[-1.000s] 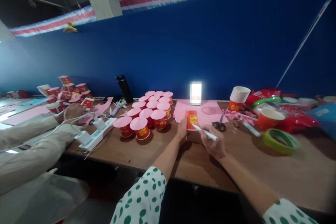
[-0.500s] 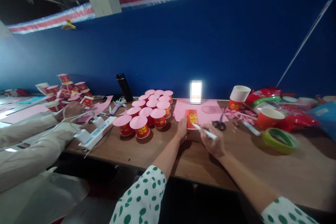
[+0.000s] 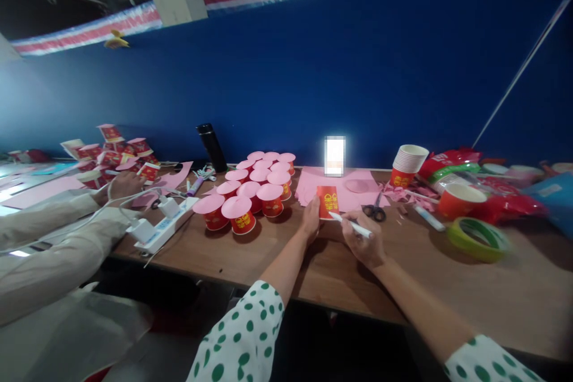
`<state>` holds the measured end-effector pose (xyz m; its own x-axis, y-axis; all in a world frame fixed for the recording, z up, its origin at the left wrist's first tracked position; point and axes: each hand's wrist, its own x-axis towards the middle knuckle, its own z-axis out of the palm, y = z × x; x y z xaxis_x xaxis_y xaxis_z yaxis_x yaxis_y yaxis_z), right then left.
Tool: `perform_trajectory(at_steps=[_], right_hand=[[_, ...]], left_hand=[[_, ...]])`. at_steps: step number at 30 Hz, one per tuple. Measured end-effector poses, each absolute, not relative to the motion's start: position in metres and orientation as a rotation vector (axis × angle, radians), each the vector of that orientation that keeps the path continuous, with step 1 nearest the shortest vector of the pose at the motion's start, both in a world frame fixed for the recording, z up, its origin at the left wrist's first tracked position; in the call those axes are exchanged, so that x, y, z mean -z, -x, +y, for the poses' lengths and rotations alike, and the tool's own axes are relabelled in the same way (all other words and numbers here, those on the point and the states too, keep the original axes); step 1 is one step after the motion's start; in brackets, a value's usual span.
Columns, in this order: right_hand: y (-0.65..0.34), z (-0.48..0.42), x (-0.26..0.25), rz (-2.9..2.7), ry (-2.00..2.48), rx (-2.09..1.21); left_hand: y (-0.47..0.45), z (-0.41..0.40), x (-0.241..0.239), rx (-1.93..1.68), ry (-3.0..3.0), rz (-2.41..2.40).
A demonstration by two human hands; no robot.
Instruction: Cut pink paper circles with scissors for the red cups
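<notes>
My left hand (image 3: pixel 310 219) is closed around the left side of a red paper cup (image 3: pixel 329 203) with gold lettering. Its pale rim faces down toward me. In my right hand (image 3: pixel 364 242) a white pen (image 3: pixel 356 225) is gripped between thumb and fingers. The pen's tip is at the cup's lower edge; whether it touches is too fine to tell. Behind the cup lie pink paper sheets (image 3: pixel 307 182) with a pink paper disc (image 3: pixel 357 186) on top. Dark-handled scissors (image 3: pixel 374 212) rest just beyond my right hand.
Several red cups topped with pink discs (image 3: pixel 237 207) stand left of my hands. A power strip (image 3: pixel 168 227), a black flask (image 3: pixel 211 148) and a co-worker's hands (image 3: pixel 128 185) are farther left. Stacked cups (image 3: pixel 408 164), a marker (image 3: pixel 428 218) and green tape (image 3: pixel 477 240) stand right.
The cup has turned slightly in my left hand, shifting its gold lettering. The pen tip stays by the cup's lower edge, and both hands are almost where they were.
</notes>
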<state>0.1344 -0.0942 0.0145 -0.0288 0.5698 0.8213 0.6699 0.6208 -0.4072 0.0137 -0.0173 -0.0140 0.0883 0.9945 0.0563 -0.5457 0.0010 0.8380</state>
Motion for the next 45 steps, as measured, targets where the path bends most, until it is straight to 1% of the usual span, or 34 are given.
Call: perform_trajectory(at_steps=[18, 24, 30, 45], right_hand=[[-0.1323, -0.0969, -0.0170, -1.745, 1.003, 0.116], [-0.1335, -0.0979, -0.0202, -1.628, 1.055, 0.018], [-0.1333, -0.0970, -0.0203, -1.640, 1.039, 0.062], [-0.1348, -0.0929, -0.0144, -1.669, 1.040, 0.121]], left_hand=[[-0.0121, -0.0203, 0.0118, -1.382, -0.816, 0.676], [-0.0118, -0.0207, 0.0102, -1.352, -0.794, 0.649], [-0.0117, -0.0220, 0.0078, -1.349, -0.781, 0.607], [-0.0125, -0.0225, 0.0059, -1.337, -0.797, 0.671]])
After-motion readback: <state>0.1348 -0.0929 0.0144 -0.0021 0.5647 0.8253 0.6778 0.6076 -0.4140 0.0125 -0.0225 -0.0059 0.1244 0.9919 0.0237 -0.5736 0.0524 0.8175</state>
